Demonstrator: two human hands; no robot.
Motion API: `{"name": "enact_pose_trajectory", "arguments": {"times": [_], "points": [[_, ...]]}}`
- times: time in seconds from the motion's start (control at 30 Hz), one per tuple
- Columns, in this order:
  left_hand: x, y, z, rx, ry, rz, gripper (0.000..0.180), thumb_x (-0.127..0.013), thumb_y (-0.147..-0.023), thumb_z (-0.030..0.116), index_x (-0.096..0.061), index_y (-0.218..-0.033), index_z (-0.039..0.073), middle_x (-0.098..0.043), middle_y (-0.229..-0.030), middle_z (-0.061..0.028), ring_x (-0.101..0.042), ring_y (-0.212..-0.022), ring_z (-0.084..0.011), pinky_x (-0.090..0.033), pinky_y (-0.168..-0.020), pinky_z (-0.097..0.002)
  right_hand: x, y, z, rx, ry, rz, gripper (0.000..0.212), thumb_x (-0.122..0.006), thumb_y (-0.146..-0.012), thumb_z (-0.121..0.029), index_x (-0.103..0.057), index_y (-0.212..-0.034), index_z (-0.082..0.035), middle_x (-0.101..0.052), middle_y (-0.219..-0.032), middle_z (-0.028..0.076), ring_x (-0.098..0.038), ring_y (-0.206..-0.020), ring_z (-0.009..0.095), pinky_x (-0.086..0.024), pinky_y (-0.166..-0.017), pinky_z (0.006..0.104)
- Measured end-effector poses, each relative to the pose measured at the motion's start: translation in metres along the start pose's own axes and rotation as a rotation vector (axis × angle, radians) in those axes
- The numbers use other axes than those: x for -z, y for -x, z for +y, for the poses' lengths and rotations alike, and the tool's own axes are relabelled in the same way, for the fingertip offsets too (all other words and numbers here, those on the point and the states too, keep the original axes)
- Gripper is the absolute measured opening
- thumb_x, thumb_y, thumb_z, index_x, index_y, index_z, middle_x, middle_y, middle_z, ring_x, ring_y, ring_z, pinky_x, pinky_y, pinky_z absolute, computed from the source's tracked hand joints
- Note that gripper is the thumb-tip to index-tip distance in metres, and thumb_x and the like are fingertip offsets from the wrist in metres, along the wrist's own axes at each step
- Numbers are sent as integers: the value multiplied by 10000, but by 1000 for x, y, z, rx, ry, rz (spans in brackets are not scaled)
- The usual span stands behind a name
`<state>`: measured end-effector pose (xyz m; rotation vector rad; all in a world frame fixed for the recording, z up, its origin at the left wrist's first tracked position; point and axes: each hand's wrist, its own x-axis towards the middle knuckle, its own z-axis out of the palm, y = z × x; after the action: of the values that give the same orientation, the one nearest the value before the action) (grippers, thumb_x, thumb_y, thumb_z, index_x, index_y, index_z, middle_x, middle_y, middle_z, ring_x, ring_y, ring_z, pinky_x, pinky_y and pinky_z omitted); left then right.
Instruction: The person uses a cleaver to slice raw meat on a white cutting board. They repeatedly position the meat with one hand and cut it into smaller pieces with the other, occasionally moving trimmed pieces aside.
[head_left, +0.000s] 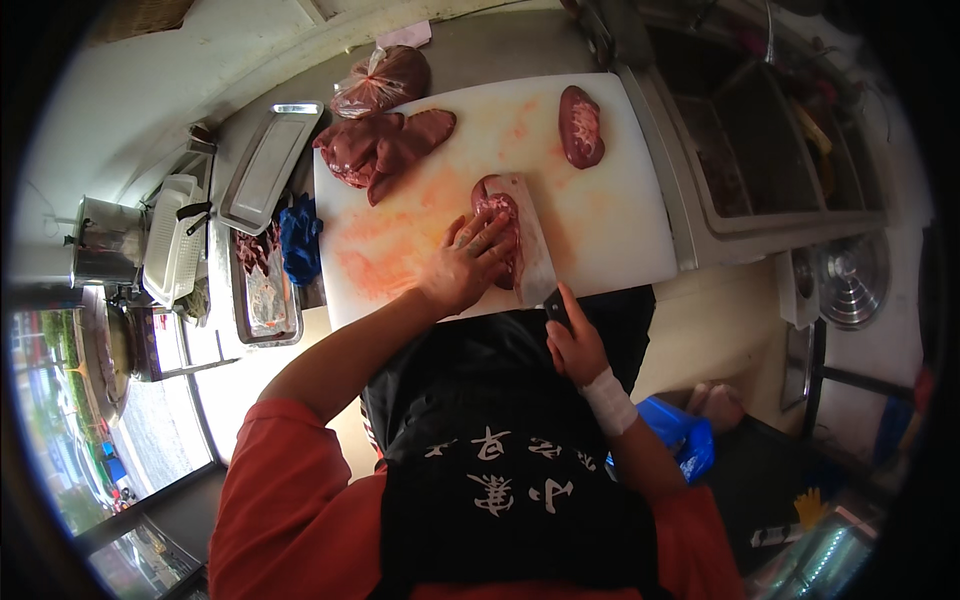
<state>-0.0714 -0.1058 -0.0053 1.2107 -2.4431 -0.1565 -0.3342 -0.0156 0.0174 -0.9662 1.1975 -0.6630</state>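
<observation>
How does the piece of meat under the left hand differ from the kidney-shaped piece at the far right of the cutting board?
The piece of meat under the left hand is pressed down, with the cleaver held by the right hand lying against it; the kidney-shaped piece lies untouched, apart from both hands. The first sits near the board's front middle, the second near the far right corner. The first is partly covered, the second fully visible. Both are dark red with pale streaks and lie on the white cutting board.
</observation>
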Motion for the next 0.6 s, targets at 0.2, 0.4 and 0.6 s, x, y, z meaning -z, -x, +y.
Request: {"name": "enact_pose_trajectory", "arguments": {"times": [0.2, 0.4, 0.6], "points": [[1, -1, 2, 21, 41, 6, 498, -731, -928, 203, -648, -1413, 125, -447, -1643, -126, -376, -1539, -352, -349, -1207, -591, -8, -21, -3, 95, -159, -99, 706, -533, -1066, -124, -222, -1699, -131, -521, -719, -27, -460, -553, 57, -418, -505, 236], [2, 0, 3, 13, -46, -35, 513, -675, -980, 279, -603, -1471, 153, -441, -1649, -111, -345, -1564, -322, -317, -1206, -631, -3, -1, -1, -2, -39, -47, 704, -535, -1065, -124, -222, -1696, -123, -519, -710, -19, -447, -519, 65, -422, -482, 246], [-5, 1, 2, 52, -49, 7, 566, -708, -953, 259, -589, -1493, 138, -436, -1659, -98, -361, -1558, -305, -301, -1204, -634, -5, -17, -8, 28, -23, -108, 681, -533, -1069, -128, -253, -1690, -142, -531, -720, -6, -447, -505, 81, -429, -491, 256]]}}
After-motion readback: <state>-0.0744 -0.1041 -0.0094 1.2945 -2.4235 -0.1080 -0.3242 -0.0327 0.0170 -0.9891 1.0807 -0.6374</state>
